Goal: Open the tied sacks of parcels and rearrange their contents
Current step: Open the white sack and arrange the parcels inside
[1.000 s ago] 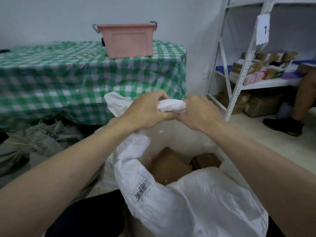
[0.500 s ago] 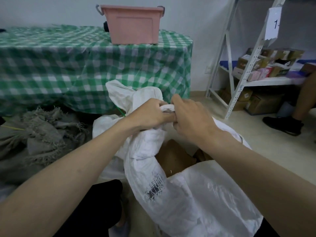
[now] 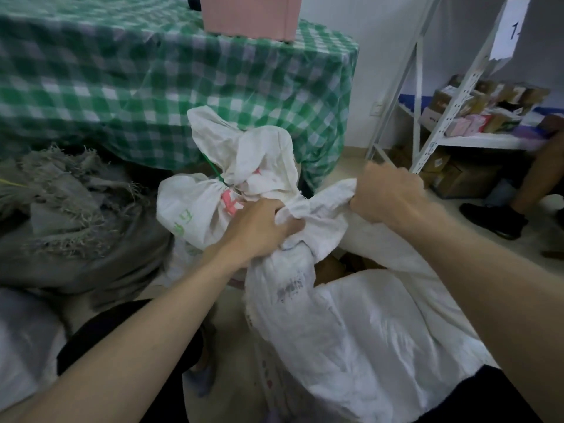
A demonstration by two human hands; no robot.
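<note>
1. Your left hand is clenched on the bunched mouth fabric of the near white sack, fingers curled into the cloth at the knot-like gather.
2. Your right hand grasps the other end of the same twisted fabric; its grip is closed round the cloth, knuckles up, and the fabric runs taut between the two hands.
3. The near white sack lies on the floor directly below you, between your forearms. A gap in its mouth, just beneath the gather, shows something brown inside; what it is cannot be told.
4. A second white sack stands just behind your left hand, touching it or nearly so. Its neck is tied with a green cord, and its loose top flares above the tie. Pink and green print marks its side.
5. Grey frayed sacking is heaped on the floor to the left.
6. Behind stands a worktop draped in a green checked cloth, carrying a pink bin, cut off by the top edge.
7. At right, a white metal shelf rack holds small boxes; a paper label hangs on its upright.
8. Another person's leg and dark shoe show at the far right.
</note>
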